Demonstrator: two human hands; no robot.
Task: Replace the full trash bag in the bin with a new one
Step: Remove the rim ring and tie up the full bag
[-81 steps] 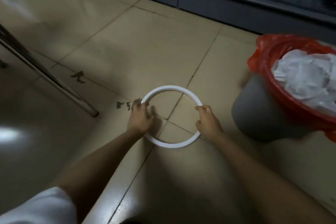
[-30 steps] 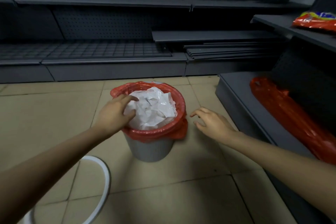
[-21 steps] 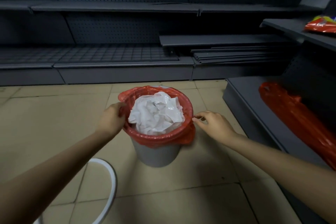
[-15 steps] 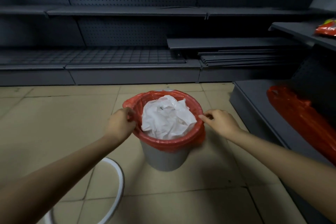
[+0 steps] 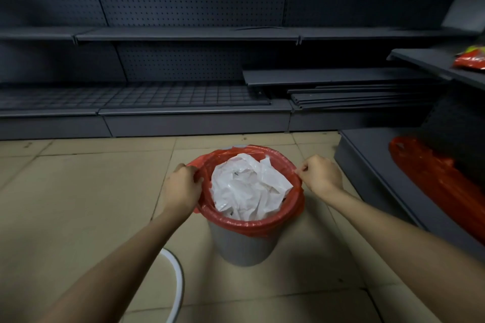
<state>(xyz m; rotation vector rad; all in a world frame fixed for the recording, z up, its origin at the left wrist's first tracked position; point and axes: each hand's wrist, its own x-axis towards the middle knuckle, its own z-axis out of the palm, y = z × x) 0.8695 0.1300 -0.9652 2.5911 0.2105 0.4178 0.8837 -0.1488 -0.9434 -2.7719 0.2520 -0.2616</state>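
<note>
Hands on the red bag

The red bag (image 5: 252, 224) in the grey bin (image 5: 242, 246) holds crumpled white stuff; left hand (image 5: 181, 187) and right hand (image 5: 321, 173) each pinch its rim.

Overall light: dim, muted indoor scene; colours dull and slightly grainy.
Brightest area: the near tiled floor (image 5: 78, 204), the forearms, and the white plastic (image 5: 249, 186) inside the red bag (image 5: 249, 223).
Darkest area: the far shelving (image 5: 183, 34), almost black toward the top and the right.
Shadows: soft and faint on the tiles beside the bin (image 5: 244, 246); no hard edges.
Glare: a mild sheen on the white plastic and on the red bag's rim.
Distortion: wide-angle bending; shelf lines curve, forearms stretch at the near edge.
Sharpness: soft throughout; far pegboard holes smear together.
</note>
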